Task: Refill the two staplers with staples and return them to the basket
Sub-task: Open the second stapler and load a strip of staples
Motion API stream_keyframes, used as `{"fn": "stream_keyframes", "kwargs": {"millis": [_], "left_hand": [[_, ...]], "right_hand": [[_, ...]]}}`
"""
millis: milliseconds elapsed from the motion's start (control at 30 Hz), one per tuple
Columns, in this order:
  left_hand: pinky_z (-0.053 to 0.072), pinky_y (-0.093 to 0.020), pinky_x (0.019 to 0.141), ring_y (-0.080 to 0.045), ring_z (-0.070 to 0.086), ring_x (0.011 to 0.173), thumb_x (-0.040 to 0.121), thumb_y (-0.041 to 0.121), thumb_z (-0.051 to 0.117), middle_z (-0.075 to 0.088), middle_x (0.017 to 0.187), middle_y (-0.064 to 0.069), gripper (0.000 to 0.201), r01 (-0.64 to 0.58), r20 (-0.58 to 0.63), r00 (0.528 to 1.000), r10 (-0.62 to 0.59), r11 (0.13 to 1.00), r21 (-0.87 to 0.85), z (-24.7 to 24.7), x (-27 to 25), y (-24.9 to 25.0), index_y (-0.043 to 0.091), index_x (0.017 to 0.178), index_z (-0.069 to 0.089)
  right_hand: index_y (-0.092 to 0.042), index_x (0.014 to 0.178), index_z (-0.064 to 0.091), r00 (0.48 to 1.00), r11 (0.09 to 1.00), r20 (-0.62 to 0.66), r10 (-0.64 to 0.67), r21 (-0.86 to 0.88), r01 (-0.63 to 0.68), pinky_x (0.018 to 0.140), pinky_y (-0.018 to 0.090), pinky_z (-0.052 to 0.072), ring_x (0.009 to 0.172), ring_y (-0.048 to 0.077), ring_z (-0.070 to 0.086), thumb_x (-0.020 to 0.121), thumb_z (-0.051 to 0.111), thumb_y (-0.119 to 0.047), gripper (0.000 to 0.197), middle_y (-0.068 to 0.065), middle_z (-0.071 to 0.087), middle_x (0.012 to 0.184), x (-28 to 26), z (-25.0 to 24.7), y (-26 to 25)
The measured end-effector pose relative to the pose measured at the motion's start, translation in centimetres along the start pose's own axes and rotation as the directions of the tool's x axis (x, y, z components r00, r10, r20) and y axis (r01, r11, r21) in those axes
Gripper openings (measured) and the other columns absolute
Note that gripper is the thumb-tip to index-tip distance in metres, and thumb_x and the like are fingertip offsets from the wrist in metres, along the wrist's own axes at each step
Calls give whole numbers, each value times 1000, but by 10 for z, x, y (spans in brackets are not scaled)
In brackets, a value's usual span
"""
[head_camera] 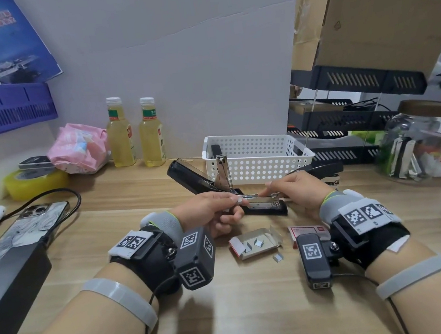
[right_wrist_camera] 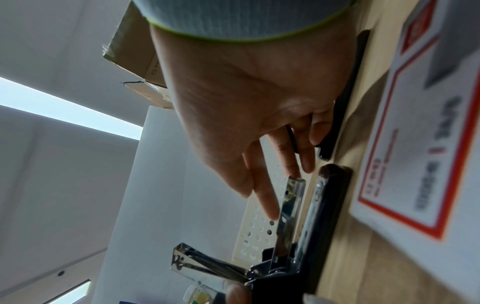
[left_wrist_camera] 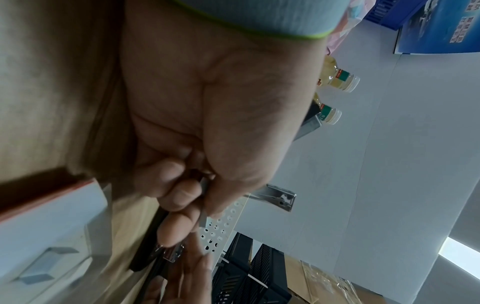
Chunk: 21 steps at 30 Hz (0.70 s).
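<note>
My left grip (head_camera: 213,209) pinches a staple strip (head_camera: 242,198) at the stapler (head_camera: 268,210), hinged open on the tabletop (head_camera: 256,300) before the basket (head_camera: 254,163). My right grip (head_camera: 299,189), fingers (head_camera: 272,185) straight, steadies its rail (head_camera: 265,194) so the strip seats.

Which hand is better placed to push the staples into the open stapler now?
Left, probably. The left hand pinches the staple strip at one end of the stapler's magazine rail; the right hand only touches the rail's other end with straight fingers, likely steadying it.

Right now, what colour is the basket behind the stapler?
White basket, perforated; head view shows it best.
</note>
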<state>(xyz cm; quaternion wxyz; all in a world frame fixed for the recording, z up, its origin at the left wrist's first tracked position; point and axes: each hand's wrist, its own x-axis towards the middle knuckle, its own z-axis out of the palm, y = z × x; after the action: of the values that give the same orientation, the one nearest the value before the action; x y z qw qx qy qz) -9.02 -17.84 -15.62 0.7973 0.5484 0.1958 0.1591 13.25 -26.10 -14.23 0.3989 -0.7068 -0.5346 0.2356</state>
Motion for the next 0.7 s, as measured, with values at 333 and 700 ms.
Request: {"fn": "stream_keyframes", "kwargs": {"millis": [333,700], "left_hand": [[38,-12,42,-3,42,47,92,22,54,69,77,-13,24,-13,66,998,10,999,44,-2,1,-2,-2,89,56],[29,-14,39,-4,34,44,103,26,44,54,65,-6,26,41,-15,999,-40,998,52,-3,1,2,3,99,55]], "right_hand": [[-18,92,78,933,962,236,-272,101,254,93,46,54,87,18,71,78,83,-25,17,9,78,91,-16,16,-27],[-19,83,79,986,976,-3,-164,144,163,88,37,54,78,11,69,77,83,-22,8,0,78,81,2,18,-17]]}}
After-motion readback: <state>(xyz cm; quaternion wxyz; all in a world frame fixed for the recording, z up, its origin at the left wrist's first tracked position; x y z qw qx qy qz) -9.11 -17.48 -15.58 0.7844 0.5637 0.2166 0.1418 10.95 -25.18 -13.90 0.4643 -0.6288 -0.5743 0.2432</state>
